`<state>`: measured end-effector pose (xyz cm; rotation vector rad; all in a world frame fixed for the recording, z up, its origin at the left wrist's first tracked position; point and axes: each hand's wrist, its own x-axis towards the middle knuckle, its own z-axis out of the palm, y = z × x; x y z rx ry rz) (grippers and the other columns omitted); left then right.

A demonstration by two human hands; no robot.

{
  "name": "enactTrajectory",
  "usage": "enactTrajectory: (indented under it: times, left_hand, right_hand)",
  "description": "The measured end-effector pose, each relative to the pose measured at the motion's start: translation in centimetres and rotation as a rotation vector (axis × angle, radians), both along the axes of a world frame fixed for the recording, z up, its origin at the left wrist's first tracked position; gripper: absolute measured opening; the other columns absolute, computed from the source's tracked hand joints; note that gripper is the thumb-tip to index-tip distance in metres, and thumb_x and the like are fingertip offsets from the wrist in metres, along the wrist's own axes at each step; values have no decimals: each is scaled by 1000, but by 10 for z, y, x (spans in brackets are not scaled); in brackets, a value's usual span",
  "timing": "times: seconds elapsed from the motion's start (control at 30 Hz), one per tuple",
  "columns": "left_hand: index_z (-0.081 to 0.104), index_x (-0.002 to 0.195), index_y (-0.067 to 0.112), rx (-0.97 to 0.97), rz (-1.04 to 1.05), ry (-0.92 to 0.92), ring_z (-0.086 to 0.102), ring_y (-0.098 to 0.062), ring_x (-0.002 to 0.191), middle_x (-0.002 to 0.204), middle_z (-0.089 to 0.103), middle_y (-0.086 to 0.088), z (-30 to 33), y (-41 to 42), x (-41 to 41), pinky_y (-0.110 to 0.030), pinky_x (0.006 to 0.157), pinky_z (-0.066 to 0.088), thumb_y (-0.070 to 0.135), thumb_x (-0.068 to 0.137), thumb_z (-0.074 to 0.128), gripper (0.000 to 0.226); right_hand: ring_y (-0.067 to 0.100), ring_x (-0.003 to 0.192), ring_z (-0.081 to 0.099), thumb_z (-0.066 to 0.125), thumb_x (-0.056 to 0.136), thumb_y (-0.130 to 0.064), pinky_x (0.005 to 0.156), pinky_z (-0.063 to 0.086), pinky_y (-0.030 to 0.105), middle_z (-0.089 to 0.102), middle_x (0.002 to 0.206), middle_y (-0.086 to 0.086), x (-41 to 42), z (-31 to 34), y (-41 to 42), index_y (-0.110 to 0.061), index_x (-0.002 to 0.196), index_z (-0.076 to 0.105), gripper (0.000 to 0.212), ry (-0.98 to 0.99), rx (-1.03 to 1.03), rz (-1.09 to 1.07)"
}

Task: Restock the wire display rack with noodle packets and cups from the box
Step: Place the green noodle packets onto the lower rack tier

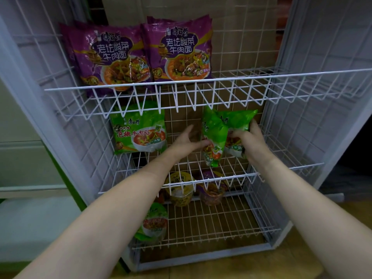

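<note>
Head view, one moment, places given relative to the wire rack [201,83]
- Top shelf, left half: two purple noodle packets [141,55] stood upright side by side, edges overlapping, leaning on the back grid
- Middle shelf, left: one green noodle packet [138,131] stood upright against the back grid
- Middle shelf, right: two more green packets, the front packet [213,137] tilted with its lower corner on the shelf wires and the rear packet [239,125] just behind it, the two touching
- Right hand [249,141]: grip closed round the rear packet, fingers curled over its right edge and thumb on its face
- Left hand [188,140]: fingers relaxed and fairly straight, fingertips touching the left side of the front packet, grip wide and clasping nothing
- Bottom shelf, rear centre: a yellow cup [180,190] and a purple-lidded cup [212,190] stood side by side, partly hidden by the middle shelf's front rail
- Bottom shelf, front left: a green-lidded cup [155,224], partly hidden by the left forearm
- Behind the rack: a brown cardboard surface [241,37]
</note>
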<state>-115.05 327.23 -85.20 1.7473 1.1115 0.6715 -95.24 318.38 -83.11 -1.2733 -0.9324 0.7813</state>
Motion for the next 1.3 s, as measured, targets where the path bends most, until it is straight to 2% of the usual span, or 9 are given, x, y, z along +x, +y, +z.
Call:
enactTrajectory:
  times: [0.1, 0.33, 0.5, 0.57, 0.7, 0.9, 1.07, 1.17, 1.3]
  left_hand:
    - [37, 151, 18, -32, -54, -94, 50, -19, 134, 146, 54, -2, 3, -2, 0, -33, 113, 37, 27, 72, 90, 96]
    - [46, 133, 15, 30, 9, -243, 57, -18, 122, 123, 61, 2, 6, -5, 3, -32, 105, 46, 7, 68, 91, 80]
    - [46, 137, 13, 178, 313, -181, 55, -20, 121, 131, 60, -2, 5, 5, -3, -32, 102, 46, 37, 62, 95, 93]
    - [43, 140, 14, 208, 482, -112, 56, -26, 123, 134, 59, -5, 2, 11, -8, -40, 102, 47, 55, 60, 91, 102]
    - [36, 135, 13, 225, 675, 108, 63, -35, 111, 126, 62, -11, 5, 8, 2, -53, 93, 50, 71, 72, 72, 93]
    - [30, 141, 7, 283, 619, 154, 60, -37, 116, 135, 55, -16, 0, 12, 0, -56, 92, 51, 73, 76, 68, 101]
    - [42, 132, 8, 385, 539, 89, 61, -34, 111, 123, 60, -14, 2, 11, -15, -46, 85, 55, 60, 79, 75, 82]
    - [42, 136, 8, 471, 502, 201, 62, -31, 103, 116, 60, -13, 6, 6, -11, -44, 79, 56, 58, 89, 66, 73]
    - [40, 135, 4, 364, 551, 173, 65, -35, 105, 122, 60, -17, 4, 6, -9, -45, 80, 57, 56, 92, 61, 71]
  right_hand:
    - [21, 108, 68, 72, 76, 0, 96, 55, 50, 72, 114, 2, 0, -1, -3, -19, 125, 60, 54, -94, 48, -14]
    - [26, 103, 70, 71, 77, 0, 94, 55, 56, 74, 109, 7, -1, -1, 0, -11, 118, 64, 43, -49, 98, -105]
    - [28, 96, 71, 73, 69, -5, 88, 57, 58, 74, 103, 9, -1, -2, 1, -16, 107, 65, 41, 31, 60, -199]
    - [28, 96, 72, 72, 67, -9, 85, 59, 58, 74, 102, 7, -1, -2, -1, -21, 102, 65, 37, 78, 68, -213]
    - [28, 97, 72, 72, 71, -6, 88, 58, 58, 75, 102, 6, -1, -2, -6, -23, 99, 65, 34, 117, 74, -210]
    - [28, 96, 73, 72, 67, -7, 87, 58, 58, 75, 102, 6, -3, -1, -6, -20, 102, 64, 38, 120, 50, -207]
    - [30, 97, 73, 72, 76, 0, 86, 58, 59, 75, 105, 7, -1, -3, -7, -17, 109, 64, 38, 133, 43, -181]
    - [32, 97, 73, 69, 80, 2, 82, 59, 58, 74, 107, 9, 0, -2, -8, -15, 113, 63, 38, 144, 29, -173]
    - [32, 97, 72, 68, 81, 3, 82, 60, 58, 73, 108, 9, 1, -2, -8, -17, 114, 62, 39, 159, 16, -172]
